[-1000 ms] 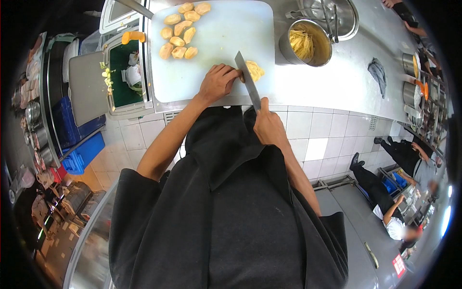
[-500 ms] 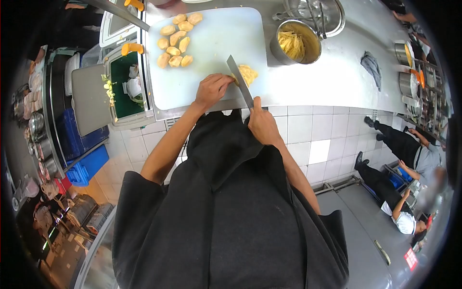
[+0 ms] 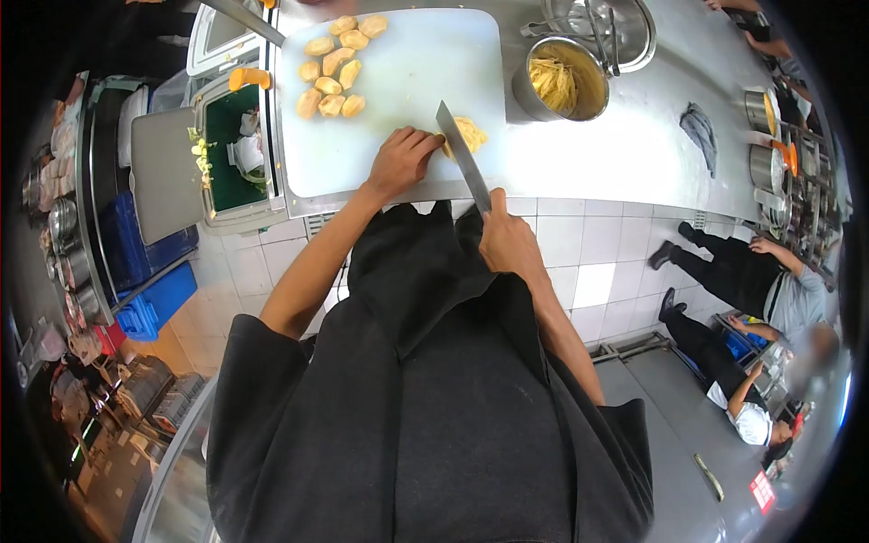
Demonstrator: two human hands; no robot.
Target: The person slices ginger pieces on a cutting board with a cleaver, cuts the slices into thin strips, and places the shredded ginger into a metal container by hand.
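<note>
We are gripping the knife by its handle in our closed right hand, which is resting around the near edge of the worktop. The blade is slanting across the near edge of the cutting board, its tip pointing toward the far edge. On the blade's left side we are bending the fingers of our left hand, the fingertips ending just beside the steel; we cannot tell whether they are pinching a piece. A small pile of yellow strips is lying right of the blade, toward the board's near right corner. Eleven peeled yellow pieces are clustering toward the board's far left corner. Just past the board's right edge a metal pot is standing with more strips inside, and a metal bowl is sitting behind it.
</note>
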